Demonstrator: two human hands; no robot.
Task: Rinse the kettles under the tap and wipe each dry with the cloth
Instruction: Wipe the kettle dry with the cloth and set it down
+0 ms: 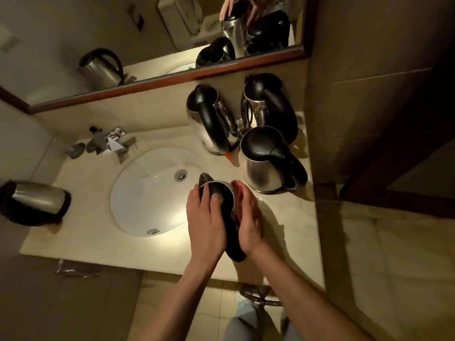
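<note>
Kettle [219, 193] of steel with black lid and handle, upright at the right rim of the basin [138, 193], on the marble surface [283, 217]. Spout aimed away toward the mirror [73, 33], slightly left over the basin; black handle trailing back toward the body, so long axis from spout to handle running far to near. Left hand [204, 217] laid over the lid, fingers spread and bent around its left side, gripping. Right hand [248, 217] cupped against the right wall and handle, fingers curved round it.

Right of the basin, three more steel kettles: nearest [268, 161] just beyond the held one, two others [209, 119] and [268, 107] behind it near the wall, bunched close, almost touching. Little free room on that side; right edge of the surface tight against the tiled wall. Left of the basin, a fifth kettle [34, 200] at the surface's left edge, well apart. Tap [110, 141] behind the basin, drain plug [181, 174] in its bowl. Open room mainly over the basin and along the near edge of the surface.

No brand or lettering legible anywhere.
</note>
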